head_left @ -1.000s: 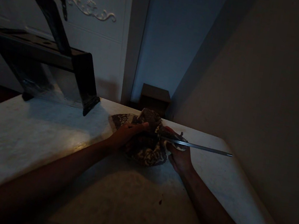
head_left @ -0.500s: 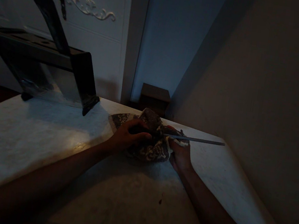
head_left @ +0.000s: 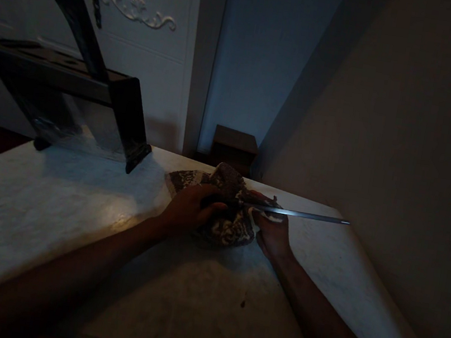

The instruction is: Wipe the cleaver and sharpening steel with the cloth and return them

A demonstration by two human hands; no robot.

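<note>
— Where's the steel rod (head_left: 311, 217)?
— Level above the surface (head_left: 75, 209), tip pointing right. My left hand (head_left: 189, 209) has its fingers curled round the near end, and my right hand (head_left: 273, 234) pinches the patterned cloth (head_left: 229, 229) around the shaft.
— What's the risk?
— It's dim. If the cloth slips, I think bare fingers could slide along the metal.

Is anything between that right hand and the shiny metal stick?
Yes. The patterned cloth is bunched between the right hand and the metal stick, close to the end that the left hand grips. The rest of the stick pokes out bare toward the wall.
</note>
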